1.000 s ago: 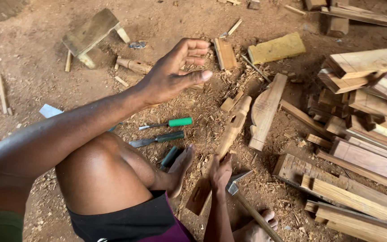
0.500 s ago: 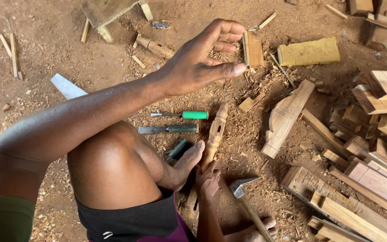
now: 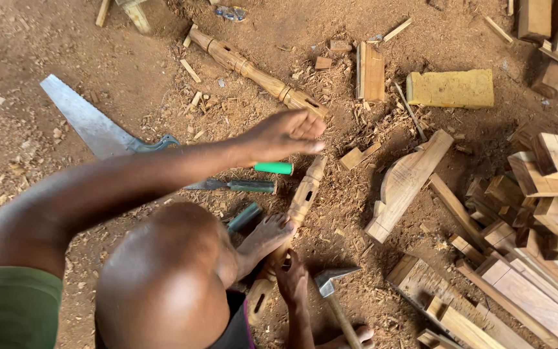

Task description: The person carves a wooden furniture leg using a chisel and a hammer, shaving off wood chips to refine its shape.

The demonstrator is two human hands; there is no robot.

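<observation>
sawdust floor (image 3: 46, 58): left hand (image 3: 285, 134) open above turned leg (image 3: 301, 197); right hand (image 3: 292, 281) seemingly grips it.

surface: dirt floor (image 3: 46, 64) | on it: handsaw (image 3: 92, 126), turned leg (image 3: 259, 74), yellow block (image 3: 452, 88), hammer (image 3: 330, 291)

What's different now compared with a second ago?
The left hand, empty and open, has come down from above the scraps to hover just over the turned wooden leg. The view has shifted too, so a handsaw now shows. The right hand and a foot still pin the leg's near end; the hammer lies untouched.
</observation>
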